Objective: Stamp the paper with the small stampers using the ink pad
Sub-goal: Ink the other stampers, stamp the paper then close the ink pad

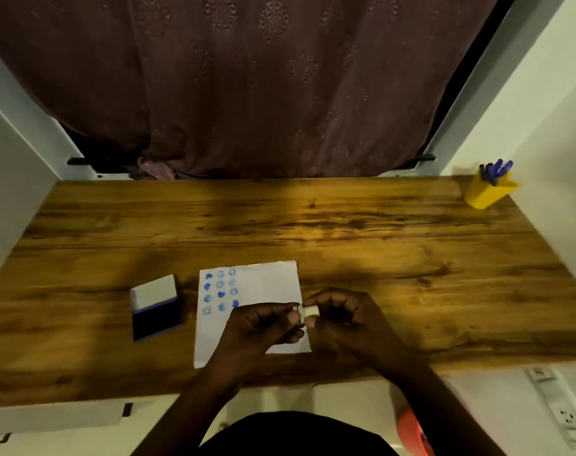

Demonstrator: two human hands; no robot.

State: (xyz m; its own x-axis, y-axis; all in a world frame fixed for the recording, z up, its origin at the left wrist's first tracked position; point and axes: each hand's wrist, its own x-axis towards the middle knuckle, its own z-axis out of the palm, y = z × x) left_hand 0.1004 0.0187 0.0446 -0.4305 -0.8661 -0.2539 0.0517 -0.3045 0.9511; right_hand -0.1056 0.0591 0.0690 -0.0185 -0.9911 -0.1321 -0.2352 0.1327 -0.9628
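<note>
- The table was a broad slab with a glossy, streaked wood-grain surface, warm brown with darker knots.
- A white rectangular sheet of paper lay flat near the table's front edge, its upper left part carrying three short columns of small round blue prints, some solid blots and some faint face outlines.
- Just left of the paper sat the ink pad, a boxy case with its pale lid hinged up behind a dark blue inked face.
- The left hand and the right hand met above the paper's right edge, both pinching a small white cylindrical stamper that lay sideways between their fingertips.
- A yellow plastic cup of blue pens stood at the far right corner, well apart.
- A dull maroon curtain with a woven pattern hung behind.
</note>
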